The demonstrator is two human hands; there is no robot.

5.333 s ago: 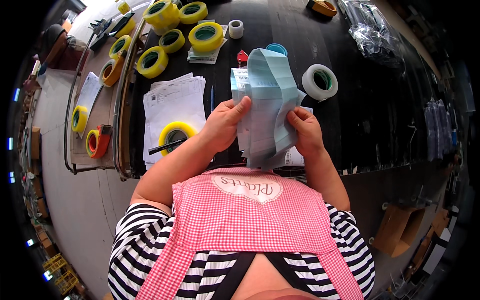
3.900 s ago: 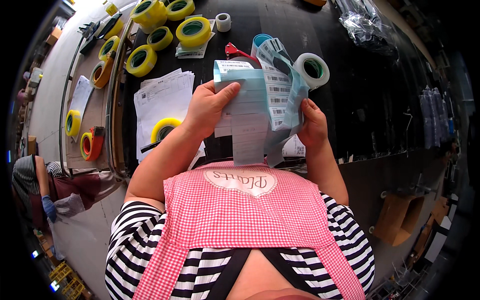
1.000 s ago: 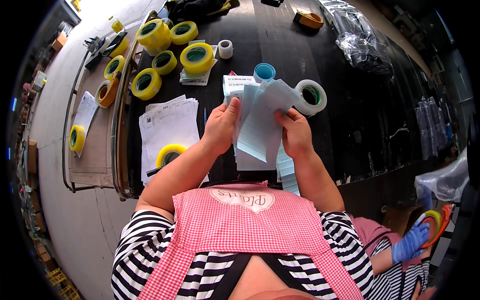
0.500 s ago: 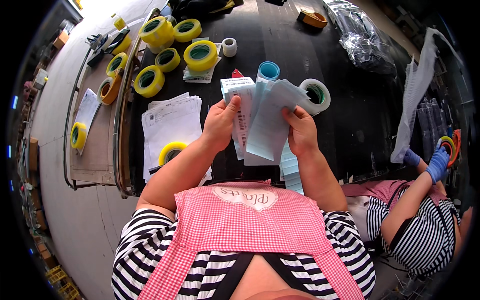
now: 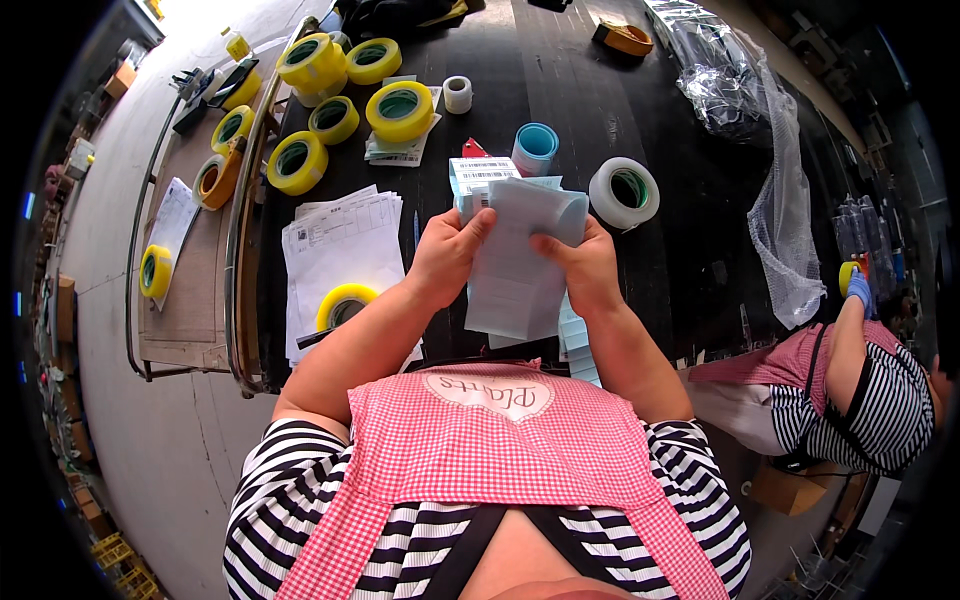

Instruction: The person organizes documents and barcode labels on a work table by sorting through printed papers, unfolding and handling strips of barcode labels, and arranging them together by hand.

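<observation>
A black table point(image 5: 700, 260) carries bubble wrap point(image 5: 785, 230) toward its right edge and stacked printed sheets point(image 5: 340, 245) by its left edge. Above the middle of its near edge, the folded pale-blue label strip point(image 5: 520, 275) is pinched by the left hand point(image 5: 448, 255) and right hand point(image 5: 588, 272), thumbs on top. Beyond them lie a clear tape roll point(image 5: 603, 196) and smaller blue roll point(image 5: 536, 158).
</observation>
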